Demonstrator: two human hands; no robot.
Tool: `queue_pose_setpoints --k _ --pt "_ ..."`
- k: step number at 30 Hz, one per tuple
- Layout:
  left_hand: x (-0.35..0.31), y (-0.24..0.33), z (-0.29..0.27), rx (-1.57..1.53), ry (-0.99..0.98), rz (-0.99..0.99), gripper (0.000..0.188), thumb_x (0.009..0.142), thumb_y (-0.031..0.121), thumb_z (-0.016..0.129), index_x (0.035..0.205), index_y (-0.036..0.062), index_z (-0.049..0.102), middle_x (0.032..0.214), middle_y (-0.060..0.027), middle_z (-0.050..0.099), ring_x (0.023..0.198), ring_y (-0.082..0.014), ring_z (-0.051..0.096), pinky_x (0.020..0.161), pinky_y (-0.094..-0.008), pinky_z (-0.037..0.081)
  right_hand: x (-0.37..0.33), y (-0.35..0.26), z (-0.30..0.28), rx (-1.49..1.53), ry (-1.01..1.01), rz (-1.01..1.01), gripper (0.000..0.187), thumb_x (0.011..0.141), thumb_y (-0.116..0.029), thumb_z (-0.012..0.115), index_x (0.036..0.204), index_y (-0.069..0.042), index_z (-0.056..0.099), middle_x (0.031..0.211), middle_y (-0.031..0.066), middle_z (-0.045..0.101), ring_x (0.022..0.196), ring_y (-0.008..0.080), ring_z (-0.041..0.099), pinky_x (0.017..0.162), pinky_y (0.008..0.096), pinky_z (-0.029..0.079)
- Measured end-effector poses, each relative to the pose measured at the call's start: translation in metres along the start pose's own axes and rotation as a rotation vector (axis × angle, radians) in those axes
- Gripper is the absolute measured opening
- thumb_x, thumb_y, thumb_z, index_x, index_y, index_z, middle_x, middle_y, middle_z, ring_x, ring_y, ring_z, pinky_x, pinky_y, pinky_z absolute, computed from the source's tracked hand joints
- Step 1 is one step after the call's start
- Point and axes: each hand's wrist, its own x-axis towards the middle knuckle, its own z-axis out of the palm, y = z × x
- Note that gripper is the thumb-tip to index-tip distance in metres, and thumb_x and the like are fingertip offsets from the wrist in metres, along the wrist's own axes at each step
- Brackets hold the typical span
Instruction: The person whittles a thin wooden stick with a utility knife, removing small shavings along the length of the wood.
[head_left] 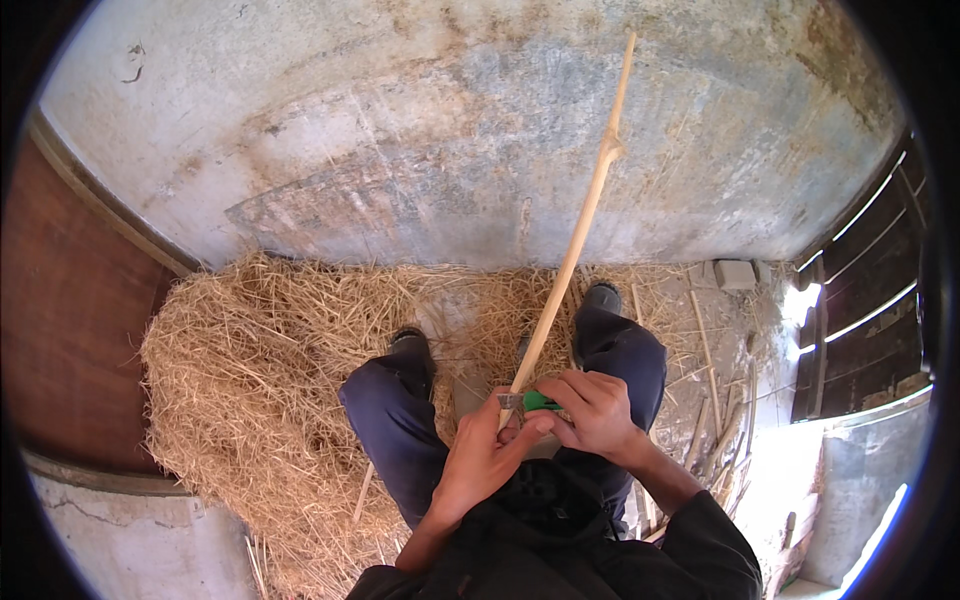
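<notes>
A long, pale, peeled wooden stick (pixel 577 240) slants up and away from my lap, with a knobby joint in its upper part. Its near end is gripped in my left hand (pixel 478 455), whose fingers wrap round it. My right hand (pixel 597 408) is closed on the green handle of a small knife (pixel 540 401). The knife's short metal blade lies across the stick, just above my left hand's fingers. My left thumb points toward the handle, close to my right hand; whether it touches the tool is hard to tell.
A large straw heap (pixel 250 380) spreads over the floor on the left. A stained wall (pixel 400 150) rises ahead. Several loose sticks (pixel 706 350) lie on the right near a grey block (pixel 735 275). A brown door panel (pixel 70 320) is far left, dark slatted boards (pixel 870 300) far right.
</notes>
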Motion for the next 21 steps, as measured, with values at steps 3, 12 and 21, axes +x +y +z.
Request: queue_pose_setpoints --k 3,12,21 --pt "-0.001 -0.003 0.002 0.03 0.044 0.015 0.036 0.103 0.022 0.08 0.121 -0.0038 0.062 0.068 -0.0039 0.056 0.058 -0.0076 0.043 0.052 -0.0309 0.037 0.003 -0.001 -0.001 0.002 -0.01 -0.014 0.032 0.085 -0.031 0.083 0.11 -0.014 0.074 0.084 0.003 0.063 0.069 0.023 0.07 0.062 0.036 0.057" --pt "0.0 0.007 -0.001 0.081 0.045 -0.061 0.023 0.105 0.017 0.074 0.115 -0.0022 0.065 0.073 -0.0065 0.063 0.062 -0.0104 0.053 0.056 -0.0319 0.044 0.008 -0.005 -0.006 -0.014 -0.02 -0.018 0.028 0.088 -0.031 0.081 0.109 -0.014 0.074 0.081 0.0025 0.063 0.066 0.0219 0.07 0.06 0.0343 0.056" --pt "-0.001 0.001 0.001 0.111 0.082 0.012 0.025 0.11 0.019 0.067 0.117 -0.0032 0.061 0.07 -0.0118 0.062 0.056 -0.0209 0.058 0.054 -0.0379 0.044 0.011 -0.008 -0.006 -0.049 0.001 -0.002 0.028 0.088 -0.033 0.082 0.108 -0.014 0.075 0.08 0.001 0.063 0.065 0.0208 0.07 0.06 0.0331 0.055"
